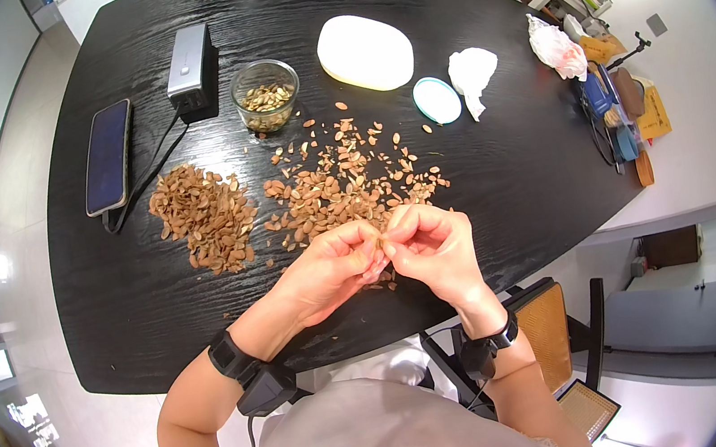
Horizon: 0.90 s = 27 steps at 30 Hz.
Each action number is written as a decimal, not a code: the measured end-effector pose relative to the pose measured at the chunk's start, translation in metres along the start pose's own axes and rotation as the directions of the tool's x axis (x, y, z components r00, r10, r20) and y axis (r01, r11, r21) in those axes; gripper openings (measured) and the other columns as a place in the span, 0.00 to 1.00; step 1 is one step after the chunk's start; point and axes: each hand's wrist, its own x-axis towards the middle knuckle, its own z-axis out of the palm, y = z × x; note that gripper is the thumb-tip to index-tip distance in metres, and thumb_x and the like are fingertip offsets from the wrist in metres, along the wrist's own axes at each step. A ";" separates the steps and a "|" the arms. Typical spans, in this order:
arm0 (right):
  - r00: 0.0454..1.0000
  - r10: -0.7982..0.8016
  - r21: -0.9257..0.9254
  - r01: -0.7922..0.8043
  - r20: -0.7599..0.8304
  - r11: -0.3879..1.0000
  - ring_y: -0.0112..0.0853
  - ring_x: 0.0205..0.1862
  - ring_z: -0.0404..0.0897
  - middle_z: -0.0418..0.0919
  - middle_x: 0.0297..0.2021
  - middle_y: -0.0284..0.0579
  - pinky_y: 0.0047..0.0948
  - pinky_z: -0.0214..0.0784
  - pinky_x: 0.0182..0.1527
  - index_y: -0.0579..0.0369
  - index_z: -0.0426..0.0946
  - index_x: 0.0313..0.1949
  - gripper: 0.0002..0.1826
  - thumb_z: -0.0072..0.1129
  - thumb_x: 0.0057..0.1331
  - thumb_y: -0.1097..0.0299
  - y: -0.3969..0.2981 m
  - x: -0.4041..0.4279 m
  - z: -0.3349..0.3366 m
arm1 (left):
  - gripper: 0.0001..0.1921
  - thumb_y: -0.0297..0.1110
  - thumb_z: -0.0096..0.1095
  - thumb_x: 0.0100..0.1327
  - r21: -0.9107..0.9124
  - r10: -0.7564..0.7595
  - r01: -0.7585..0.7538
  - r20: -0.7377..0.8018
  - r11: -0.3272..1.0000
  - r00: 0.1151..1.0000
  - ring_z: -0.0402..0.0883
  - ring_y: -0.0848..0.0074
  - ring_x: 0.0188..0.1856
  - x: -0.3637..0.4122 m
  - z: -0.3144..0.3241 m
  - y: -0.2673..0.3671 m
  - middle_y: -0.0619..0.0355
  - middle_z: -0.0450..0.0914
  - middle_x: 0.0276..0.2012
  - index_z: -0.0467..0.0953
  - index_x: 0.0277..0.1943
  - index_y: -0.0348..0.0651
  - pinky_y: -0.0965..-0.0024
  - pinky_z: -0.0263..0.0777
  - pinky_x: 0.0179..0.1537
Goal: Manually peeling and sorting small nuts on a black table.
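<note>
My left hand (333, 264) and my right hand (437, 247) meet near the table's front edge. Their thumbs and fingertips pinch one small seed (380, 244), mostly covered by the fingers. Just beyond the hands spreads a loose heap of brown seeds (327, 193), with pale split shell pieces among them. A denser pile of brown seed shells (205, 220) lies to the left. Behind the heaps stands a round glass bowl (262, 70), partly filled with greenish seed kernels (267, 98).
On the black wood-grain table (138, 306) are a phone (109, 158), cabled to a grey power bank (187, 63), a white oval container (365, 53), a blue-rimmed round lid (437, 100) and crumpled white tissue (474, 72). A plastic bag (556, 47) lies far right. A chair (542, 335) stands right of me.
</note>
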 end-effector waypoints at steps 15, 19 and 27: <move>0.938 -0.347 -0.640 0.270 0.005 0.720 0.27 0.34 0.77 0.78 0.32 0.43 0.22 0.69 0.36 0.61 0.78 0.39 0.10 0.57 0.57 0.82 0.004 0.005 -0.019 | 0.06 0.31 0.54 0.66 0.253 0.118 -0.064 -0.206 0.965 0.971 0.66 0.83 0.30 0.000 0.006 0.009 0.63 0.71 0.29 0.70 0.35 0.39 0.81 0.61 0.34; 0.991 -0.042 -0.333 -0.003 -0.128 0.943 0.21 0.34 0.76 0.79 0.32 0.41 0.19 0.68 0.37 0.66 0.78 0.38 0.06 0.56 0.62 0.78 0.004 -0.003 -0.011 | 0.07 0.31 0.54 0.66 0.498 0.241 -0.105 -0.217 0.861 0.946 0.68 0.85 0.32 0.001 0.010 0.009 0.63 0.73 0.29 0.72 0.35 0.38 0.81 0.63 0.37; 0.985 0.117 -0.158 -0.136 -0.128 0.978 0.21 0.33 0.77 0.80 0.30 0.40 0.19 0.71 0.39 0.64 0.78 0.36 0.05 0.58 0.61 0.78 0.007 -0.002 -0.011 | 0.05 0.27 0.53 0.66 0.717 0.353 -0.129 -0.172 0.685 0.920 0.71 0.83 0.34 0.002 0.007 0.004 0.63 0.74 0.29 0.72 0.34 0.35 0.79 0.66 0.38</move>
